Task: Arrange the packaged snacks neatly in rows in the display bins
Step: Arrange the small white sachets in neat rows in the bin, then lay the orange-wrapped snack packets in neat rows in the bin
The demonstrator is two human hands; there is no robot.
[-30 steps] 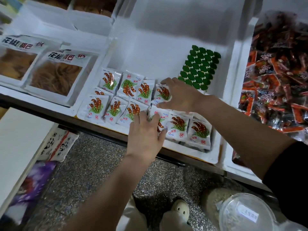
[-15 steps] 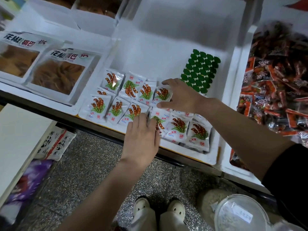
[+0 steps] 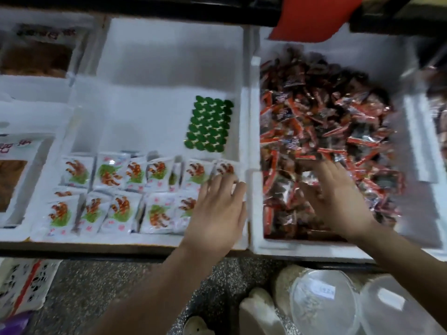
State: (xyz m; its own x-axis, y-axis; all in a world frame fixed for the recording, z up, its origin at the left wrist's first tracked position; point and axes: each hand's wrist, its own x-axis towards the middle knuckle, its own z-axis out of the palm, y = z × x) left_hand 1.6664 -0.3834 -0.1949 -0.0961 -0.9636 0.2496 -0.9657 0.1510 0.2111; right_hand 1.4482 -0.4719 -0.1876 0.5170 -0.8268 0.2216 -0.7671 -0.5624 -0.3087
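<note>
Middle white foam display bin [image 3: 157, 97]: small white snack packets printed in red and green [image 3: 116, 211] lie flat in two rows along its near edge. The back row runs almost wall to wall. The front row's right end is hidden under the hand. Several packets overlap or sit slightly askew. Behind the rows, by the right wall, lies a green sheet of round dots [image 3: 209, 125].

Left hand [image 3: 217, 209]: palm down, fingers straight and slightly spread, over the right end of both rows, fingertips at the last back-row packet. It grips nothing.

Right hand [image 3: 338, 197]: palm down over the heap of red and dark wrapped snacks [image 3: 326, 112] in the neighbouring white foam bin [image 3: 302, 249] to the right. Fingers are stretched out and parted, with nothing visibly grasped. Motion blur; cannot tell whether it touches the heap.

Far left: clear bags of brown snack [image 3: 36, 59]. On the floor, lower right: round clear plastic lids [image 3: 324, 308].
</note>
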